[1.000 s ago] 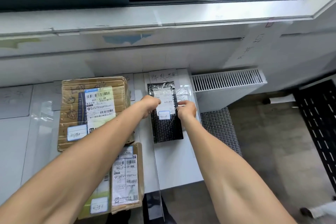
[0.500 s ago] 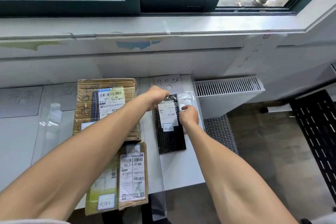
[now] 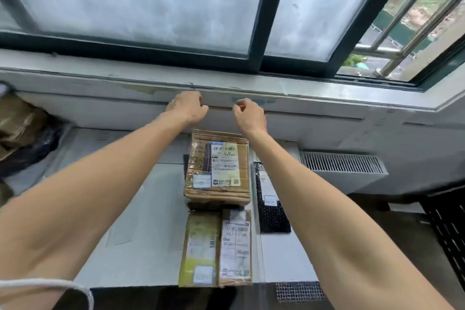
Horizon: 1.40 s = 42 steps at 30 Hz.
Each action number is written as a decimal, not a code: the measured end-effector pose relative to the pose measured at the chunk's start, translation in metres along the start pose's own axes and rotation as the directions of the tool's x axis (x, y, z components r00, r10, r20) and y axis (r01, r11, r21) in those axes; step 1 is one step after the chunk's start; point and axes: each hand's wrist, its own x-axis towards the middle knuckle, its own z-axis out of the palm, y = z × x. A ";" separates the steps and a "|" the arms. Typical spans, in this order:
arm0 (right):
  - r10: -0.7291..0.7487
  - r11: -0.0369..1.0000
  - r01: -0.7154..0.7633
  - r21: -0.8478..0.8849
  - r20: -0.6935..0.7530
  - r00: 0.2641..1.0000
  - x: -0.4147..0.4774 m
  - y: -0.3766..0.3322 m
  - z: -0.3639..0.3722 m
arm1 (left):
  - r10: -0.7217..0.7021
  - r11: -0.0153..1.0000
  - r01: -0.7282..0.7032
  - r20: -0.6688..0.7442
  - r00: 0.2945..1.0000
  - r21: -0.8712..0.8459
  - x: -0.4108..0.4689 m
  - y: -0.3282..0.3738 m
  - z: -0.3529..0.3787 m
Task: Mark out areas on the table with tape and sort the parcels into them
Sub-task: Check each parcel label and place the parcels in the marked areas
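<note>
a: start at the left. what's there?

b: at the far left a blurred heap of brown and dark bags [image 3: 22,133] lies on the white table [image 3: 141,209]. i can't count what's in it.

a: and my hands?

b: two, both raised off the table, in front of the wall just under the window sill [image 3: 276,85]. your left hand [image 3: 187,107] has its fingers curled in, thumb against forefinger. your right hand [image 3: 249,114] is near it but apart, curled the same way. whether either one pinches anything, i cannot tell.

a: how many parcels?

b: four clear ones, all on the right part of the table, below your hands. one large cardboard box [image 3: 217,168] sits at the back, with one big shipping label and one small blue-edged label. in front of it, at the near edge, two lie side by side, touching: a green parcel [image 3: 201,246] on the left and a brown parcel [image 3: 236,246] on the right. each has one small blue-edged label. just right of the box, one black padded envelope [image 3: 271,206] lies flat, partly under your right forearm.

a: tape on the table?

b: too faint to count.

a: past the table?

b: one white radiator [image 3: 342,166] against the wall, and one dark slotted grate [image 3: 448,234] at the far right.
</note>
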 end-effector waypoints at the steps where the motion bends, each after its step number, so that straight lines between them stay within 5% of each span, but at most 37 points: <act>1: -0.031 1.000 0.031 -0.004 0.013 0.999 -0.005 -0.021 0.010 | -0.021 1.000 0.021 -0.007 1.000 0.009 -0.004 -0.020 -0.013; 11: -0.303 0.947 0.319 -0.036 0.231 0.925 -0.083 -0.225 0.161 | -0.232 0.973 0.232 -0.146 0.962 -0.018 -0.079 -0.255 -0.139; 21: -0.506 0.839 0.544 0.000 0.365 0.781 -0.155 -0.383 0.291 | -0.468 0.884 0.450 -0.243 0.850 -0.128 -0.161 -0.444 -0.211; 34: -0.468 0.837 0.547 -0.013 0.504 0.727 -0.114 -0.427 0.399 | -0.665 0.746 0.637 -0.188 0.722 -0.195 -0.151 -0.569 -0.210; 42: -0.370 0.875 0.479 -0.069 0.543 0.754 -0.086 -0.430 0.444 | -0.609 0.791 0.588 -0.135 0.782 -0.167 -0.084 -0.607 -0.198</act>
